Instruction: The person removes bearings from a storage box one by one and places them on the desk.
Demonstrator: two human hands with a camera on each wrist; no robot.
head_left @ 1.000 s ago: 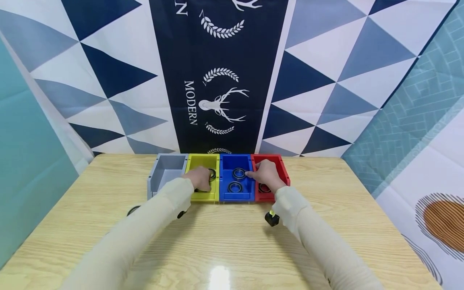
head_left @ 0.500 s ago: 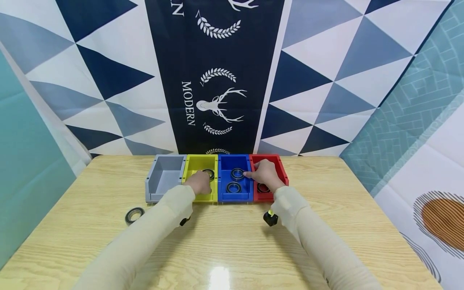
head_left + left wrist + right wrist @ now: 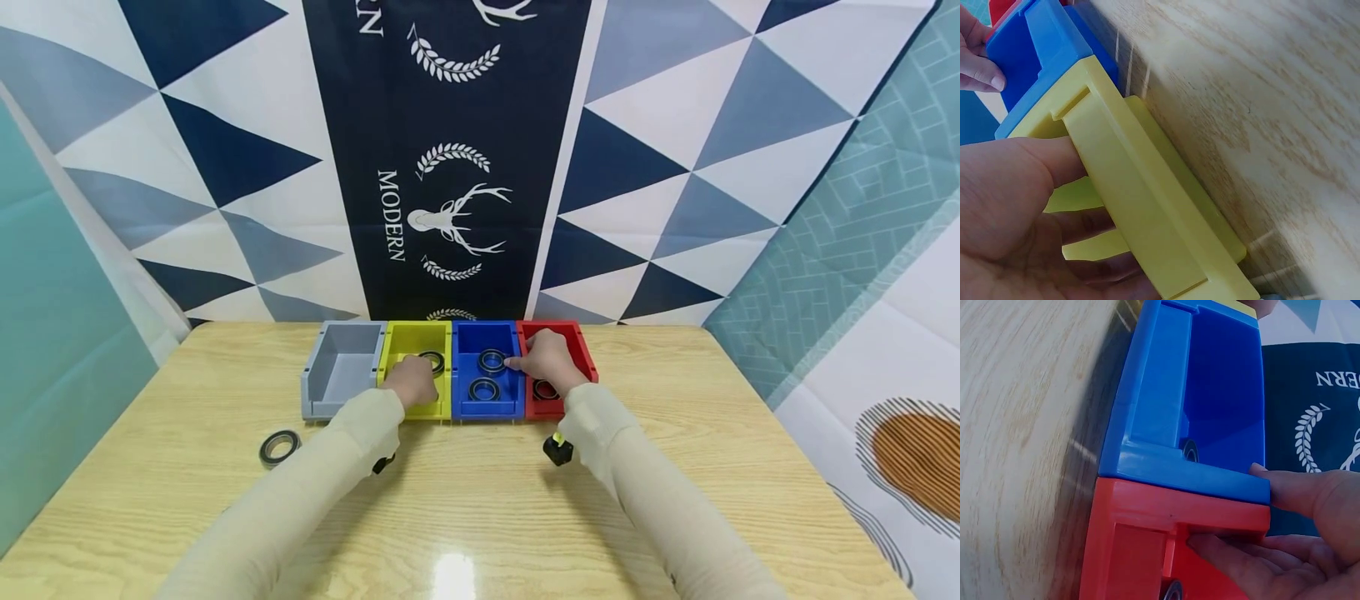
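A bearing (image 3: 280, 448) lies at eight o'clock from the left hand (image 3: 410, 382), whose spread fingers dip inside the yellow bin (image 3: 429, 412), grip impossible to tell. At its three o'clock, the right hand (image 3: 551, 358) pinches the adjoining blue bin (image 3: 489, 409) and red bin (image 3: 545, 409) walls.

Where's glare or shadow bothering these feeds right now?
Head: white glare at bottom centre on the pale wooden tabletop, shadow beside the left cream cloth sleeve; left wrist: shadow along the base of the yellow plastic bin; right wrist: dark shadow strip beside the blue plastic bin.
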